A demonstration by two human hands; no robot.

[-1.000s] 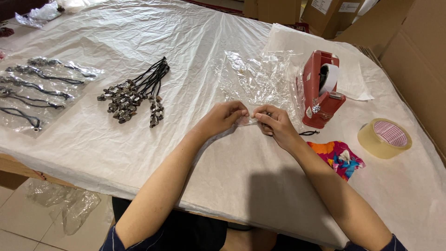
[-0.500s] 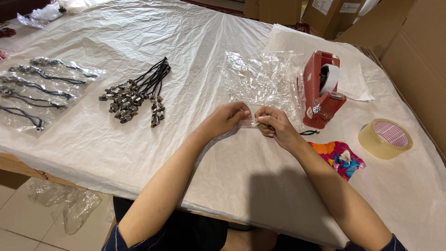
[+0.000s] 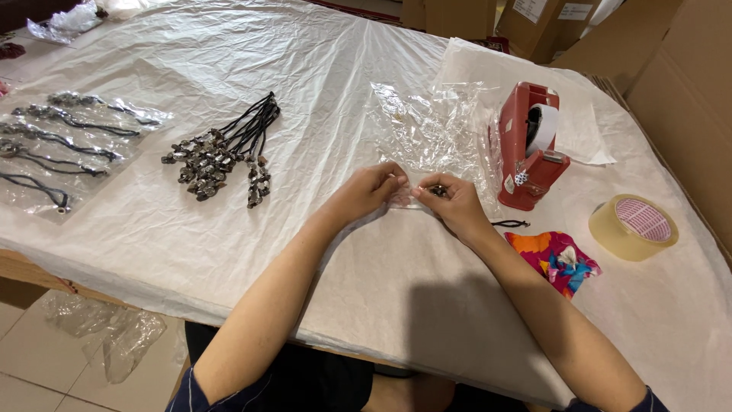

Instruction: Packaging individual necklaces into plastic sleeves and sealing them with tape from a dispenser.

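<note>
My left hand (image 3: 371, 190) and my right hand (image 3: 451, 200) meet at the middle of the table, both pinching a small clear plastic bag (image 3: 412, 197) that lies flat between them. A dark piece shows inside the bag by my right fingers. Just beyond the hands lies a pile of crinkled clear bags (image 3: 428, 130). A bundle of black cord necklaces with metal pendants (image 3: 223, 152) lies to the left of my left hand.
A red tape dispenser (image 3: 529, 147) stands right of the bags. A roll of tan tape (image 3: 634, 226) and a bright patterned cloth (image 3: 554, 259) lie at the right. Bagged necklaces (image 3: 61, 149) lie at the far left. Cardboard boxes (image 3: 679, 84) line the right side.
Both hands stay together on the small bag with only slight finger movement.
</note>
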